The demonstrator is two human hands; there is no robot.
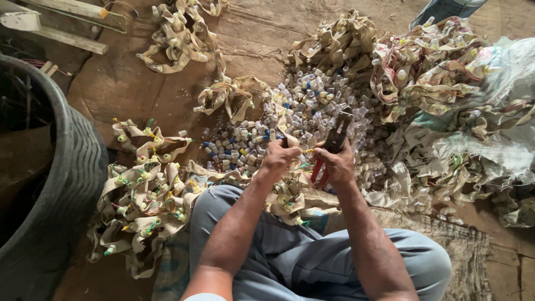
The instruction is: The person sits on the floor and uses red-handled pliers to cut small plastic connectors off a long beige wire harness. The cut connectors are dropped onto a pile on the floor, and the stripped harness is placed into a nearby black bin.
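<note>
Centre of the frame: a pair of red-handled pliers is held in the right hand, the grip closed round the handles, dark jaws pointing up and right. A small yellow piece, probably a wire end or cap stub, is pinched in the left hand, whose grip is closed tight on it; the piece is presented between the two hands, just beside the pliers. What exactly it is cannot be made out at this size.

Risks as judged: the left fingertips are very near the tool, so a nip could be caused by a slip of the pliers. A cut fragment could be flung toward the face or lost in the heap. The cross-legged seat among loose pieces could be upset by a shift of the knees.

Surroundings noted:
- Heap of small clear and white caps, some blue, centre and upper centre, on the wooden floor.
- Bundles of beige strip with green and yellow fittings, lower left; more at upper left and upper right.
- Crumpled pale woven sack, right edge; no legible label seen.
- Dark ribbed tub, left edge.
- Wooden battens, upper left corner.
- Another person's trouser leg, top right.
</note>
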